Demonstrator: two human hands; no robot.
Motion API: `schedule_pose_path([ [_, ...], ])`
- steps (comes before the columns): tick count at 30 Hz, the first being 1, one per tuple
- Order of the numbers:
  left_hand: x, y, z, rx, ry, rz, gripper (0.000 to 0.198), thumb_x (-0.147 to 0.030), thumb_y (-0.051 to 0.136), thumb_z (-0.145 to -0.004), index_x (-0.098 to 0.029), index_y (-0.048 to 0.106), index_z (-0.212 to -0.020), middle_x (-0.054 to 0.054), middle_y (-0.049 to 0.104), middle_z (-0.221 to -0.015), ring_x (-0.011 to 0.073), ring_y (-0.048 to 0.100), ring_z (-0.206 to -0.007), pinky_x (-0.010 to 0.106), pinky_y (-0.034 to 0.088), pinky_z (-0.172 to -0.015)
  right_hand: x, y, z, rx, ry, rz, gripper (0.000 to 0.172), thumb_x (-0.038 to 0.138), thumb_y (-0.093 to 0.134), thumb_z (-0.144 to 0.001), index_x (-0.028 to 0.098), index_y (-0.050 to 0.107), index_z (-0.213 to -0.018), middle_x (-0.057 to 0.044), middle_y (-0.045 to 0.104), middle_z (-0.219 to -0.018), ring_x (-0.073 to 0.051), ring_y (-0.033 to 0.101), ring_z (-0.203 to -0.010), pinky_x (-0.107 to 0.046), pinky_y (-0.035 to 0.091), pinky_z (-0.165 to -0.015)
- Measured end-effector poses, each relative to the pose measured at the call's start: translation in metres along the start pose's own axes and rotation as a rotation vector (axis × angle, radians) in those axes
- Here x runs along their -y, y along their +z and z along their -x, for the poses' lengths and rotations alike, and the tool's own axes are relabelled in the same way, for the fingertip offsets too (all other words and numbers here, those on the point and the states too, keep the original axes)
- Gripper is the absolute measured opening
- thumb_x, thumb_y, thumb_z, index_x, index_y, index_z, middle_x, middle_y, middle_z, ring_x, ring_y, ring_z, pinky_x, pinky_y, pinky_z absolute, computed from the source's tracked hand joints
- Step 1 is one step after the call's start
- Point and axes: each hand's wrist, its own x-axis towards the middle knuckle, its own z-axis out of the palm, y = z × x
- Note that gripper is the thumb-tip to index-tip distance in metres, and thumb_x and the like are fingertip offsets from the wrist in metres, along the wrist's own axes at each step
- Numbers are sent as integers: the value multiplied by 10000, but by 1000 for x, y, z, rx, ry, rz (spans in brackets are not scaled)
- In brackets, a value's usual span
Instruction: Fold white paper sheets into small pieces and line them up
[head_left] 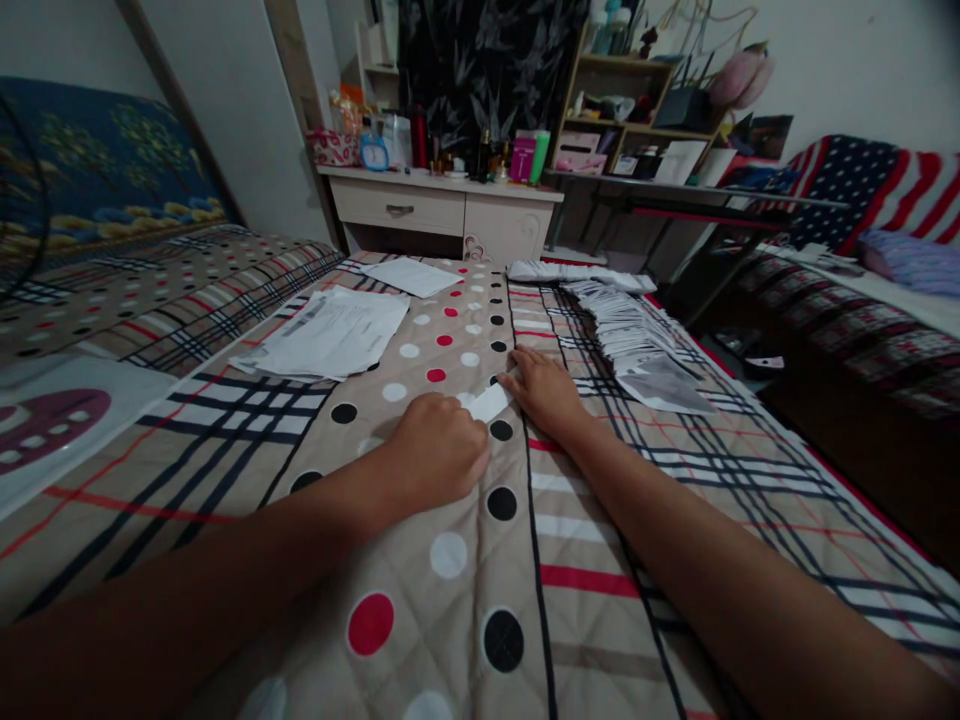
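A small strip of white paper (491, 402) lies between my two hands on the patterned bedspread (420, 600). My left hand (442, 450) is closed in a fist at the strip's left end, its fingertips hidden underneath. At the strip's right end rests my right hand (546, 392), palm down, fingers stretched forward and the thumb touching the paper. A stack of white sheets (330, 335) sits beyond my left hand, with another white sheet (412, 277) behind it. Beyond my right hand is a long row of overlapping folded papers (630, 335).
A white bag with a dark red print (67, 420) lies at the far left. Behind the bed stand a white dresser (435, 210) with bottles on top and a shelf unit (622, 130). Another bed (862, 310) is at the right.
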Motion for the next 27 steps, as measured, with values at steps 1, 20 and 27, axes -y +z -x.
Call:
schedule_pose_path([
  [1, 1, 0, 0, -5, -41, 13, 334, -336, 479, -893, -144, 712, -751, 134, 697, -720, 275, 666, -711, 370, 449, -618, 0, 1, -1, -29, 1, -15, 418, 385, 502, -946, 123, 598, -1257, -148, 583, -1349, -287, 528, -1221, -427, 381, -1024],
  [20, 47, 33, -49, 16, -410, 676, 323, -409, 771, -660, -182, 745, -889, 34, 735, -852, 212, 657, -794, 286, 451, -672, -18, 5, 7, -301, 54, -860, 127, 278, 678, -729, 183, 730, -796, -38, 672, -772, -167, 586, -695, -288, 440, -633],
  [27, 52, 49, -49, -214, -568, 987, 219, -184, 587, -772, -124, 737, -920, 44, 733, -798, 163, 653, -661, 263, 510, -611, -16, -5, 12, -388, 55, -779, 70, 220, 628, -768, 189, 691, -758, -28, 644, -761, -169, 579, -719, -302, 442, -671],
])
